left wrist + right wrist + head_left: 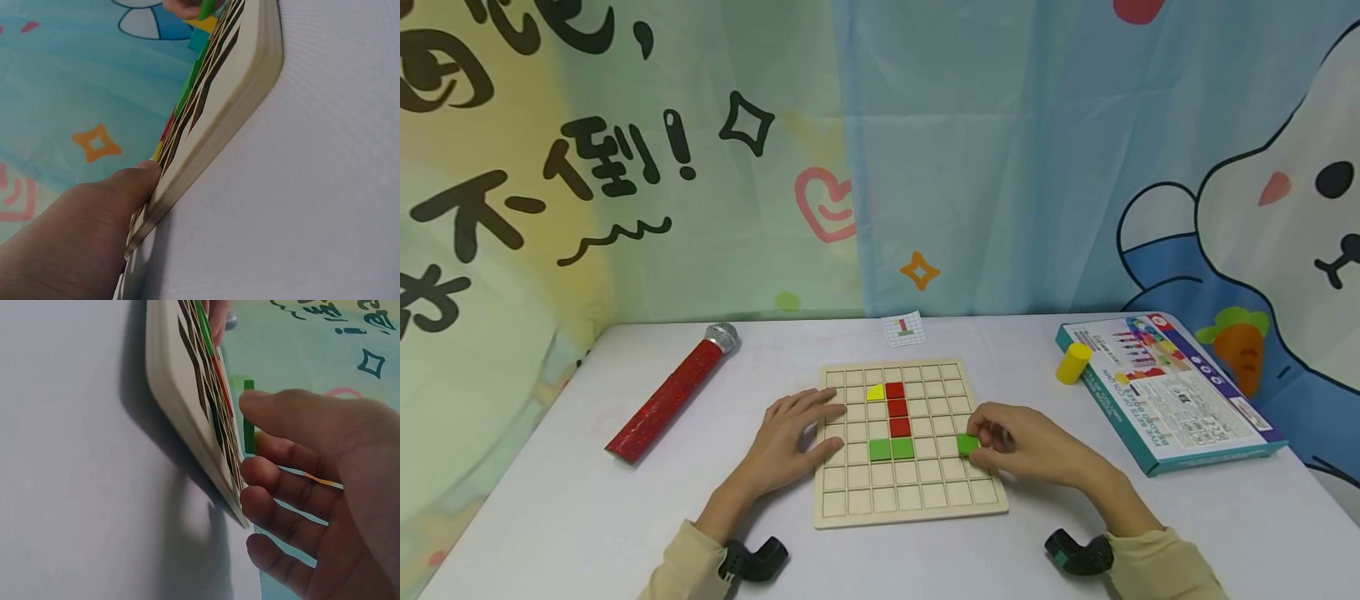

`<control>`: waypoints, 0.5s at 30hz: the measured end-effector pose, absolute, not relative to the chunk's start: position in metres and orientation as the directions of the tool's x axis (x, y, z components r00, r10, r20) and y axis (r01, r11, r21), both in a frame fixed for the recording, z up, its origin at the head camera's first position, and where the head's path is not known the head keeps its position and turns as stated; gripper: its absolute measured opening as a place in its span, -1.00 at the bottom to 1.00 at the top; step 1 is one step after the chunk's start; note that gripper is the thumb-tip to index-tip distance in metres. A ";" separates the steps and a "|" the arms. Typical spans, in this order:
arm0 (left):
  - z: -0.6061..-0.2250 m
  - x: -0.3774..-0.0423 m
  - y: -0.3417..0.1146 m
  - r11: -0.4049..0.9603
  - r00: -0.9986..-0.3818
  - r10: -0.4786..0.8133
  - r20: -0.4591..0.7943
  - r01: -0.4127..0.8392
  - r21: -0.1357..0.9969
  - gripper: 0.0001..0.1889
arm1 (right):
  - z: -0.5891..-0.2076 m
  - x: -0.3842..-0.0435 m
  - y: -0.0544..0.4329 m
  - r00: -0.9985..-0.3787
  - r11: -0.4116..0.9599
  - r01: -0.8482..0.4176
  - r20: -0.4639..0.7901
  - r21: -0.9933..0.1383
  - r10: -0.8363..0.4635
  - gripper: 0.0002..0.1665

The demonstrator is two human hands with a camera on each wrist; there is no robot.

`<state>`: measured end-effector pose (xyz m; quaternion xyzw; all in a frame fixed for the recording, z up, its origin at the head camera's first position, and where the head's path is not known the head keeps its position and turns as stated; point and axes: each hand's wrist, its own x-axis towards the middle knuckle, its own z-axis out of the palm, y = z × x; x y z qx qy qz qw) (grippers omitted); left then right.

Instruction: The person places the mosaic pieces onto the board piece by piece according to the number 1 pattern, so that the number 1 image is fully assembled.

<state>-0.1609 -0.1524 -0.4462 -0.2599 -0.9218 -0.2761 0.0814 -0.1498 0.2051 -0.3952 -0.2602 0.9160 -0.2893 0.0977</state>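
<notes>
A wooden grid board (865,500) lies on the white table, with square cells over its face. On it sit a yellow tile (876,392), a column of red tiles (898,407) and two green tiles (891,450) side by side below the red. My right hand (1030,443) pinches another green tile (967,445) between thumb and fingertips over the board's right side; in the right wrist view this tile (249,419) stands edge-on, raised off the board. At the left edge my left hand (793,437) rests, fingers and thumb extended on the board's rim.
Behind the board lies a small pattern card (903,328). A red microphone (673,392) is at the left. To the right are a boxed game (1172,392) and a yellow cylinder (1073,363) by its edge. A printed curtain (955,167) hangs behind the table.
</notes>
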 end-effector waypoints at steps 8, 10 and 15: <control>-0.446 -0.160 -0.152 0.714 -0.855 0.433 0.286 0.519 0.470 -0.53 | -0.395 -0.150 0.192 -0.837 0.691 -0.462 0.016 -0.555 -0.547 -0.72; -0.445 -0.161 -0.152 0.714 -0.855 0.433 0.284 0.518 0.471 -0.53 | -0.395 -0.150 0.188 -0.835 0.686 -0.467 0.023 -0.558 -0.550 -0.72; -0.445 -0.161 -0.152 0.714 -0.854 0.434 0.286 0.520 0.469 -0.54 | -0.396 -0.152 0.178 -0.829 0.685 -0.475 0.021 -0.552 -0.558 -0.74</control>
